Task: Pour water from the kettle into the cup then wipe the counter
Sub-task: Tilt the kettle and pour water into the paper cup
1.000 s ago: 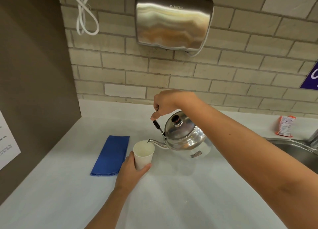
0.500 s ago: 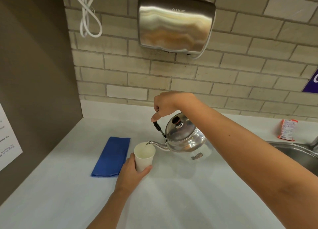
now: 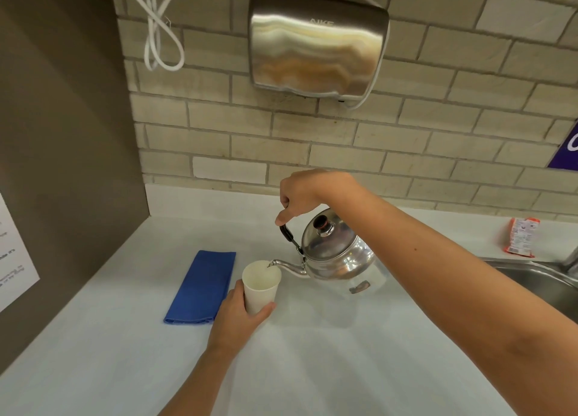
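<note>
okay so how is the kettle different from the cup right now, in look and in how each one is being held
The kettle is shiny metal with a lid and spout; the cup is plain white and open-topped. The kettle is lifted and tilted, spout over the cup's rim; the cup stands upright on the counter. The right hand has its grip on the kettle's handle from above; the left hand wraps the cup's side. Both are held, one hand each.

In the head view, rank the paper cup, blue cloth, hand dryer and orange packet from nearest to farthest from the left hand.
1. Paper cup: held in the left hand.
2. Blue cloth: flat on the counter just left of that hand.
3. Orange packet: far right, by the sink.
4. Hand dryer: high on the brick wall.

The last two are close to call.
</note>
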The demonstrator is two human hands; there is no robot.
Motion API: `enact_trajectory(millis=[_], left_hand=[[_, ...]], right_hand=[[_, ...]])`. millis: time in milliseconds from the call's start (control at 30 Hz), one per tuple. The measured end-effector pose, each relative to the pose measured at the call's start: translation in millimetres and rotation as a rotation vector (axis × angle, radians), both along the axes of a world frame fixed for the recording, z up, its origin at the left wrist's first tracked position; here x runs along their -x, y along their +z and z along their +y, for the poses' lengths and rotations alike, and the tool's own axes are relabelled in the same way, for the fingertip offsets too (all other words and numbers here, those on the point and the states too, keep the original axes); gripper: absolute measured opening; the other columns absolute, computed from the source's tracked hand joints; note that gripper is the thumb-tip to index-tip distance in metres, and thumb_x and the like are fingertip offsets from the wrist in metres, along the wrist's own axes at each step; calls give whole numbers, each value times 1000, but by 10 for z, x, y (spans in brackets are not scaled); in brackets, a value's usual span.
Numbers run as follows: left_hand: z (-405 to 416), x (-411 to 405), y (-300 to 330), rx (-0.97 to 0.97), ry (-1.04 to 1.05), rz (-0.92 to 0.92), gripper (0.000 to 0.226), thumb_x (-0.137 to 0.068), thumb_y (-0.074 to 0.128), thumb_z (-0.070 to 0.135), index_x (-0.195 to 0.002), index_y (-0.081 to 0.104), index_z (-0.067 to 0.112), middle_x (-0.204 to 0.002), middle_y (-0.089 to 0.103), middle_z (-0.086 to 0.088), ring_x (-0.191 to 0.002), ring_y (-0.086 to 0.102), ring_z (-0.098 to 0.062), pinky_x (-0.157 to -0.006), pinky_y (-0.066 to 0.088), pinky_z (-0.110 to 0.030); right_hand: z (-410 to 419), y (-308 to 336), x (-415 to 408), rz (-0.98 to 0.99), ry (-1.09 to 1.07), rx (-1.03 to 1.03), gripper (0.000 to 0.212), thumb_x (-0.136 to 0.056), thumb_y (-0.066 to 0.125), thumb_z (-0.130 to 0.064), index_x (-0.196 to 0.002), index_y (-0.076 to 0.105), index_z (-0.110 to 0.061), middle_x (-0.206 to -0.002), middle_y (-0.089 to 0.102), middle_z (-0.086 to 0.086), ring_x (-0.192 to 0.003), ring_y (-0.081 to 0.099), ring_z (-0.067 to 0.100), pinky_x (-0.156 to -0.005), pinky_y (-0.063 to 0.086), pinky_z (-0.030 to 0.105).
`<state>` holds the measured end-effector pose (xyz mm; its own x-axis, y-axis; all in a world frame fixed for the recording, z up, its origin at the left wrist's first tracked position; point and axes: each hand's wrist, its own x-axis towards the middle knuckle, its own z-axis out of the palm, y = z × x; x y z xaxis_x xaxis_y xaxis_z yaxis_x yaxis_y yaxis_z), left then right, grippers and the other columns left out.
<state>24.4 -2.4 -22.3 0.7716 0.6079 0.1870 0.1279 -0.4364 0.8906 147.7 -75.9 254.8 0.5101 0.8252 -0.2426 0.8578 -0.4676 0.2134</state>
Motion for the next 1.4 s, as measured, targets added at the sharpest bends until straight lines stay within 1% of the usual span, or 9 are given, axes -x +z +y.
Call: enact_trajectory(millis=[167, 300, 433, 633, 800, 1067, 1233, 1400], left_hand=[[3, 2, -1, -14, 6, 1, 75, -69, 75, 48, -131, 39, 26, -121, 57, 2, -108, 54, -14, -89, 51, -35], [1, 2, 0, -7, 3, -1, 76, -69, 75, 48, -132, 39, 27, -122, 57, 3, -108, 53, -13, -88, 49, -31], [-3, 4, 3, -4, 1, 0, 76, -69, 75, 48, -132, 39, 26, -123, 56, 3, -108, 53, -12, -86, 47, -28], [-6, -2, 8, -6, -1, 5, 77, -69, 75, 48, -133, 38, 25, -125, 56, 2, -110, 53, -13, -89, 49, -30], [-17, 4, 12, -20, 7, 7, 77, -70, 75, 47, -133, 38, 25, -125, 55, 2, -107, 51, -10, -86, 46, -27], [-8, -4, 4, -15, 6, 9, 76, -70, 75, 47, -132, 38, 25, -125, 56, 1, -110, 53, -14, -89, 49, -30], [-4, -5, -3, -13, 7, 0, 75, -69, 75, 48, -131, 39, 27, -123, 57, 3, -107, 53, -12, -87, 49, -30], [-14, -1, 0, -13, 14, 4, 76, -69, 75, 48, -132, 38, 27, -123, 56, 4, -104, 51, -9, -84, 46, -25]], right_hand=[[1, 2, 24, -6, 2, 12, 46, -85, 59, -52, -60, 51, -15, -67, 51, 1, -57, 44, 18, -51, 33, 25], [3, 2, 32, -3, -2, 19, 46, -85, 59, -52, -59, 50, -15, -64, 49, 1, -57, 43, 19, -51, 33, 25], [10, 4, 51, -13, -1, 26, 46, -86, 59, -51, -59, 50, -15, -66, 50, 1, -56, 43, 18, -50, 33, 24], [7, 13, 57, -17, -6, 19, 46, -86, 59, -50, -58, 48, -15, -63, 47, 0, -54, 41, 17, -50, 32, 25], [20, 11, 65, -3, -3, 29, 44, -86, 59, -50, -60, 51, -15, -68, 53, 1, -57, 45, 16, -51, 34, 25], [72, 3, 76, -6, -7, 26, 45, -85, 60, -50, -59, 50, -15, -65, 51, 0, -56, 44, 17, -50, 34, 24], [96, 5, 79, -5, 0, 22, 43, -85, 60, -51, -61, 51, -16, -73, 57, 1, -59, 48, 16, -51, 36, 24], [120, 7, 91, -10, 10, 23, 44, -85, 60, -51, -60, 50, -16, -80, 59, 4, -59, 47, 17, -52, 36, 24]])
